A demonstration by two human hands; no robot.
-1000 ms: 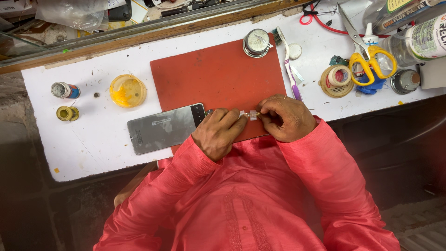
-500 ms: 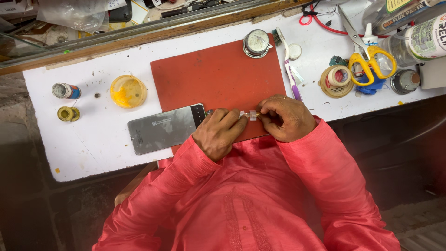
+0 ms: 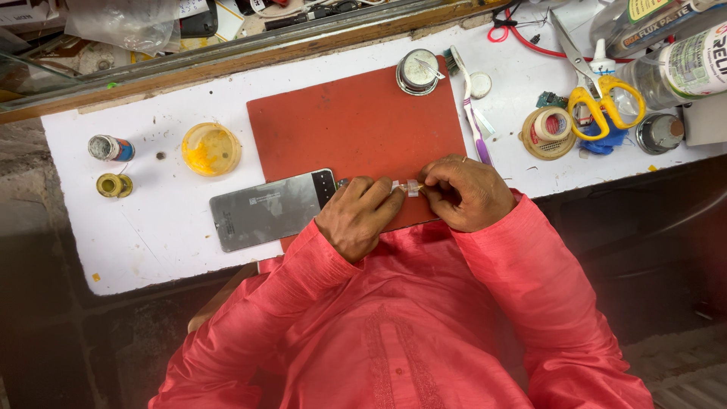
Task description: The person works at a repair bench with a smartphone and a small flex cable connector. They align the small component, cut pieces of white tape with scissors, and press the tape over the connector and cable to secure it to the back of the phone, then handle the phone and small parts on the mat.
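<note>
**Two hands pinch a small clear part at the mat's near edge**

Head view: the left hand and the right hand meet over the near edge of a red work mat on a white bench. Between them is a small clear plastic piece. The fingertips of both hands are closed on it, one hand from each side; what kind of part it is, I cannot tell. Just beside the left hand lies a silver phone, flat, half on the mat. Far from the hands are a yellow dish, a round metal tin, a toothbrush, a tape roll and yellow-handled scissors. The person wears a pink shirt.
</note>
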